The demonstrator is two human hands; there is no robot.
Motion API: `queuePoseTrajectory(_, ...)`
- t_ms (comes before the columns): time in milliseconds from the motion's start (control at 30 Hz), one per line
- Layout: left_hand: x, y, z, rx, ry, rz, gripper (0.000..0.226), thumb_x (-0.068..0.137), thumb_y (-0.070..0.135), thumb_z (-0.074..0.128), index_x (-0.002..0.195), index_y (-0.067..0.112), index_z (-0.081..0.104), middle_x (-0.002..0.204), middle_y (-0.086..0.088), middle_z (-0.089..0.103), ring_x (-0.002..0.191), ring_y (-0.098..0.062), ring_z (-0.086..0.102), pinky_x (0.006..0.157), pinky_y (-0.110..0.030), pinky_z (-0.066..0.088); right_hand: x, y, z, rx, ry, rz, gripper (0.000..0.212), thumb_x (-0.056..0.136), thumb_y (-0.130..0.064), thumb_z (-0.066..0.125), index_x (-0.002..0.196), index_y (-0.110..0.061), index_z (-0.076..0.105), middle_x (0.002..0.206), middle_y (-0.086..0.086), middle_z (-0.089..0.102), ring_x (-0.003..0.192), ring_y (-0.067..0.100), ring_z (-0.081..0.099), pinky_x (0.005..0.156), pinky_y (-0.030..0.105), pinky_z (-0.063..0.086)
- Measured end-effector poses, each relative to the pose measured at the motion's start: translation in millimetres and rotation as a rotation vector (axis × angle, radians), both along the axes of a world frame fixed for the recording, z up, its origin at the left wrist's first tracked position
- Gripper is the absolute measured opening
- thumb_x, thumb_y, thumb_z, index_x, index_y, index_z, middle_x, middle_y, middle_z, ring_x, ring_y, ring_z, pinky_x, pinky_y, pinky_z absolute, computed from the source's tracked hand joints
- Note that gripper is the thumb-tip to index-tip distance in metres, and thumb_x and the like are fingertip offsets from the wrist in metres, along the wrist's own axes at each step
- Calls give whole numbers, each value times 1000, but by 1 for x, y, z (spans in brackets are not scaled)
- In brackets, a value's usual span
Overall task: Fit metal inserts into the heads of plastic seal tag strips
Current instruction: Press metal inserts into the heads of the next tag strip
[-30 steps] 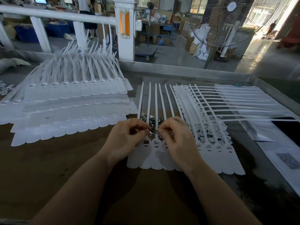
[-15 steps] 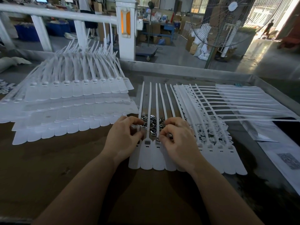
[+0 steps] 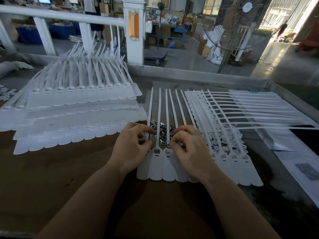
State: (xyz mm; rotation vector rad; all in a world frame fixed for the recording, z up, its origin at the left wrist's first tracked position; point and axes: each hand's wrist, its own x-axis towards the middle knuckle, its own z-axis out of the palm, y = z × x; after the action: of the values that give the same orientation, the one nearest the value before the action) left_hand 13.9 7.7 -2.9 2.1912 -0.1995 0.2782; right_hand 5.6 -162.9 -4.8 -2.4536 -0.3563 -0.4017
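Both hands have moved up from the strip heads to the heap of loose metal inserts [image 3: 161, 131] that lies under the strip tails. A second ago the fingertips met in a pinch over one head at the middle of the row; now they are apart, each at its own edge of the heap. The left hand [image 3: 132, 149] has its fingers curled and its thumb and forefinger closed on something small and pale near the leftmost strip; what that piece is I cannot tell. The right hand [image 3: 189, 152] is curled too, fingertips pinching at the near edge of the heap, where a dark insert lies just beside them; whether it already holds one is not clear.

I judge that one insert has just been seated and the hands are fetching the next.

The working row of strips [image 3: 156, 166] lies flat in front of the wrists, heads toward the hands, tails running away across the table [image 3: 69, 178]. The head just left of centre shows a dark square in its socket, so it looks filled; the head to its right looks pale. More strips of the same row run on to the right [image 3: 233, 166], their heads in a line, with a scatter of inserts beneath them.

To the left, well apart, sits a big stack of strips [image 3: 77, 107] in overlapping layers. Beyond the table edge stand a white post [image 3: 133, 31] and a fan [image 3: 240, 23].
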Motion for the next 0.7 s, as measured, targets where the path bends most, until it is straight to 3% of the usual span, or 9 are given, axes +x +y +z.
queuePoseTrajectory(133, -3, -1, 4, -18, -6, -88, 18, 72, 32, 76, 88, 33, 68, 102, 14, 38, 102, 0, 39, 79, -3, 34, -1, 1, 2, 24, 1, -7, 16, 85, -23, 63, 76, -30, 52, 104, -16, 45, 103, 2, 39, 90, 26, 23)
queuePoseTrajectory(300, -6, -2, 6, -30, 8, -125, 18, 66, 32, 80, 75, 39, 66, 113, 8, 35, 111, -2, 35, 79, -2, 33, -3, 1, 5, 49, 34, 5, 11, 85, -23, 64, 76, -27, 59, 102, -15, 48, 105, 6, 45, 97, 36, 30)
queuePoseTrajectory(400, -7, -2, 5, -17, -5, -143, 19, 64, 32, 81, 73, 41, 66, 113, 8, 34, 114, -5, 35, 88, -12, 35, -4, 2, 6, 50, 47, 17, 7, 85, -23, 64, 78, -22, 64, 101, -15, 48, 105, 7, 46, 98, 40, 31)
queuePoseTrajectory(500, -8, -2, 5, -4, -14, -154, 20, 65, 31, 81, 72, 42, 65, 112, 9, 33, 117, -8, 35, 95, -25, 38, -5, 3, 7, 41, 55, 26, 6, 85, -23, 64, 79, -21, 65, 101, -15, 49, 105, 6, 46, 98, 38, 30)
queuePoseTrajectory(700, -8, -3, 5, 30, -24, -161, 20, 68, 32, 78, 72, 45, 63, 114, 7, 32, 118, -9, 33, 98, -27, 37, -5, 4, 7, 29, 58, 36, 7, 86, -25, 63, 79, -25, 63, 101, -18, 50, 105, 4, 46, 96, 33, 25)
